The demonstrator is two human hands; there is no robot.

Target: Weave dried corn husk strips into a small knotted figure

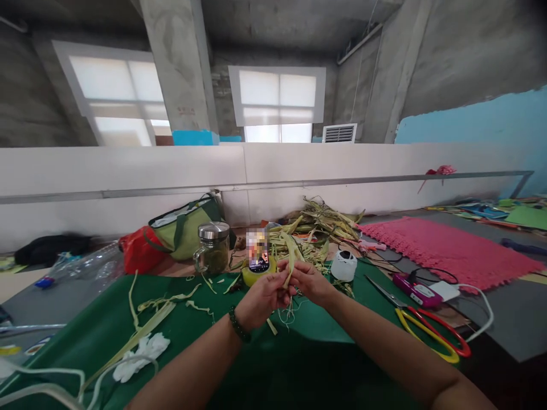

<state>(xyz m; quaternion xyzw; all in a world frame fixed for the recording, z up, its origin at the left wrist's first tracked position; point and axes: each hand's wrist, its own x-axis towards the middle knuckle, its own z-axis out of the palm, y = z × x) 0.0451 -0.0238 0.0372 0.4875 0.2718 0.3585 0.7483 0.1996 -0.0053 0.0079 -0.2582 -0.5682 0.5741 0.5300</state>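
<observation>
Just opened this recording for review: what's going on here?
A person holds a pale husk-like strip with the left hand and right hand, above a green cover. A heap of similar strips lies beyond. A lidded glass mug stands to the left; scissors lie to the right.

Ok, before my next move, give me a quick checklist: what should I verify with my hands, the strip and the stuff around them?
1. Strip in hand: ok. The left hand and right hand meet at the pale leaf strip.
2. Grip firm: cannot tell. The fingers hide the strip's lower part.
3. Scissors clear of the hands: ok. They lie off to the right.
4. Glass jar covered: ok. Its metal lid is on.
5. Green surface free of scraps: not ok. A pale scrap lies just below the hands, and others lie to the left.
</observation>
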